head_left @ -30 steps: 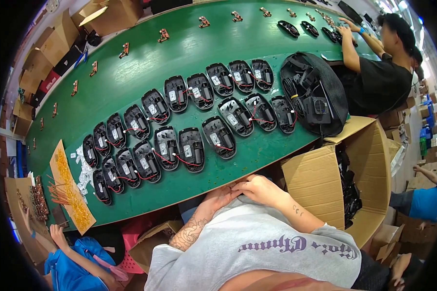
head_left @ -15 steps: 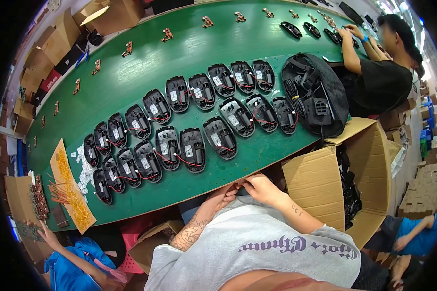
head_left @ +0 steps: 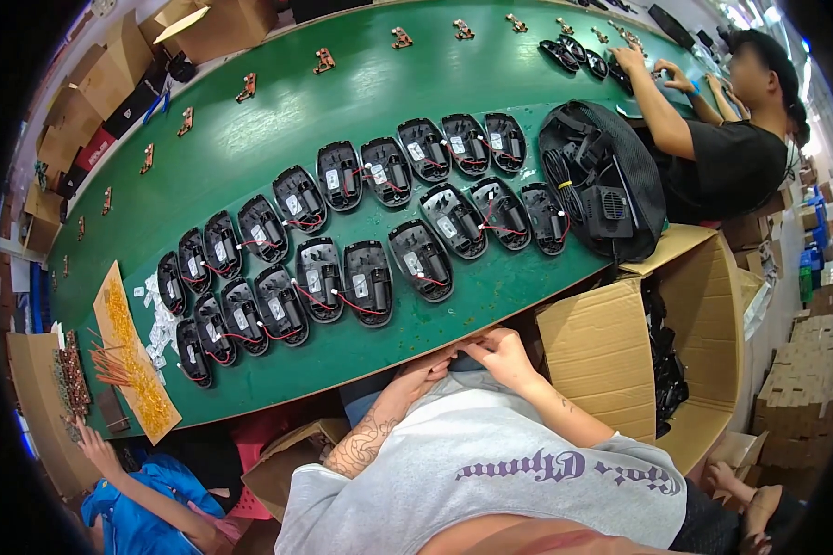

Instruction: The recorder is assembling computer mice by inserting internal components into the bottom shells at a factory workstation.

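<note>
My left hand (head_left: 426, 370) and right hand (head_left: 503, 357) rest together in front of me, at the near edge of the green table (head_left: 491, 305). Both have curled fingers that meet close to that edge. Anything between them is too hidden to make out. Just beyond lie two rows of oval black plastic housings (head_left: 367, 287), open side up. Each shows a dark cylinder, a pale label and, on most, thin red and black wires with a white connector. A single housing (head_left: 421, 264) lies nearest to my hands.
A black mesh bag (head_left: 654, 176) holding cables and a black device sits right of the rows. An open cardboard box (head_left: 592, 351) with black bags stands beside me. Small brown parts (head_left: 324, 61) line the far side. Yellow pieces (head_left: 148, 384) lie on cardboard at left. Co-workers sit at both ends.
My hands stay nearly in place, with the right fingers shifting slightly. The far-right co-worker's arms moved, and black shells there shifted. At lower left, another person's hand moved; a blue-clad figure at lower right left view.
</note>
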Available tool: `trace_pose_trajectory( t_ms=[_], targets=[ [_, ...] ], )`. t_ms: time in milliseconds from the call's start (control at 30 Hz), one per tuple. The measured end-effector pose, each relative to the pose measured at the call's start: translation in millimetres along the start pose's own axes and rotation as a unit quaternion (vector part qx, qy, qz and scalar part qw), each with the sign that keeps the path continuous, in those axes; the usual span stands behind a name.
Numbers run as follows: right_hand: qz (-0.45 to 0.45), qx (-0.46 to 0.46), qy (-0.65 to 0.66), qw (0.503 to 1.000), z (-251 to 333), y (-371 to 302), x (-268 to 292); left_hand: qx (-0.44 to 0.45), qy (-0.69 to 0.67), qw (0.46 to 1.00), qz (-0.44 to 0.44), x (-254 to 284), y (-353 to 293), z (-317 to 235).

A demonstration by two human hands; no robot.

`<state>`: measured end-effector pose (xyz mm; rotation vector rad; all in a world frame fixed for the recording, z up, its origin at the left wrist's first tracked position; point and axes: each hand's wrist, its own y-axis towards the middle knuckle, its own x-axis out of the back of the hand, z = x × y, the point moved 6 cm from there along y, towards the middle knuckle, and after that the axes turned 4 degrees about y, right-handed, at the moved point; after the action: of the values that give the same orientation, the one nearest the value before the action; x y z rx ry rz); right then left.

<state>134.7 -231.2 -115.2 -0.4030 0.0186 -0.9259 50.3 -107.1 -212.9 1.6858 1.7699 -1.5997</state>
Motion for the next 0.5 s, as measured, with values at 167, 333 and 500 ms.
trace_pose_trajectory(
  t_ms=[167,333,500],
  targets=[
    [-0.031,-0.011,0.099,0.995,-21,3,4,0.003,0.025,1.0,0.008,-4,-2,-3],
    [-0.064,0.077,-0.002,0.995,15,-9,17,-0.005,0.018,1.0,0.004,-15,-6,-11],
    [-0.033,0.339,-0.171,0.925,113,-29,36,0.015,-0.033,0.999,-0.007,6,7,0]
  ],
)
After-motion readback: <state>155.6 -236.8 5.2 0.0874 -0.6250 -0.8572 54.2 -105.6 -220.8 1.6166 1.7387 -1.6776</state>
